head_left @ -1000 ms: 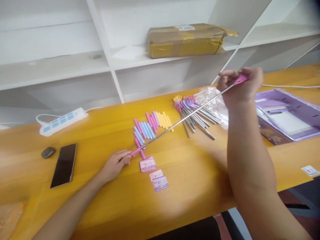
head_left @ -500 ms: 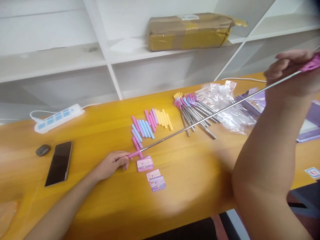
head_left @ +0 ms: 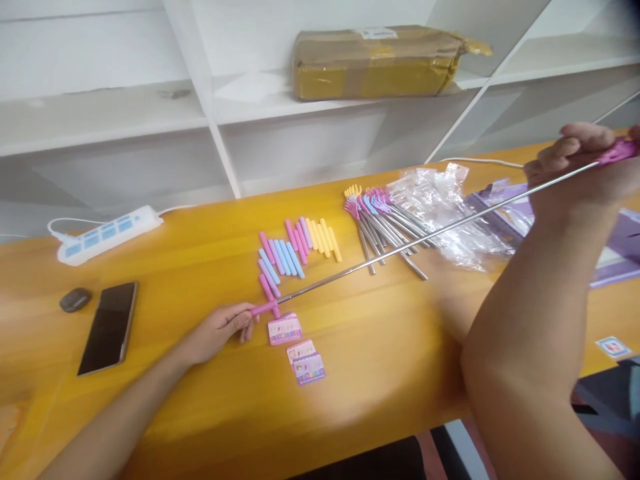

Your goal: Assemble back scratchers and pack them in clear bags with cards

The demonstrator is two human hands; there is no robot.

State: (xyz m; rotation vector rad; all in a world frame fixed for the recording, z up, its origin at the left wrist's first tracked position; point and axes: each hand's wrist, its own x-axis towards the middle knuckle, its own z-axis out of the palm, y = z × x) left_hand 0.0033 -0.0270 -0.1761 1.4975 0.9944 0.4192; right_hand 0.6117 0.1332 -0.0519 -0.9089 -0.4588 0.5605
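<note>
A long telescopic metal rod (head_left: 400,248) is stretched out across the yellow table (head_left: 380,347). My left hand (head_left: 220,329) pinches the rod's pink grip end just above the tabletop. My right hand (head_left: 583,170) is raised at the far right, closed on the rod's pink claw end. Under the rod lie several pastel grip sleeves (head_left: 295,247) in pink, blue and yellow. A bundle of collapsed rods with coloured claw heads (head_left: 383,223) lies beside a crumpled clear plastic bag (head_left: 450,210). Three small printed cards (head_left: 297,343) lie right of my left hand.
A dark phone (head_left: 107,327) and a small grey case (head_left: 75,299) lie at the left, behind them a white power strip (head_left: 107,233). A purple box (head_left: 615,247) sits at the right. A taped cardboard parcel (head_left: 380,61) rests on the white shelving.
My right hand has pulled the claw end far to the right and the rod has grown much longer. My left hand has stayed at the grip end.
</note>
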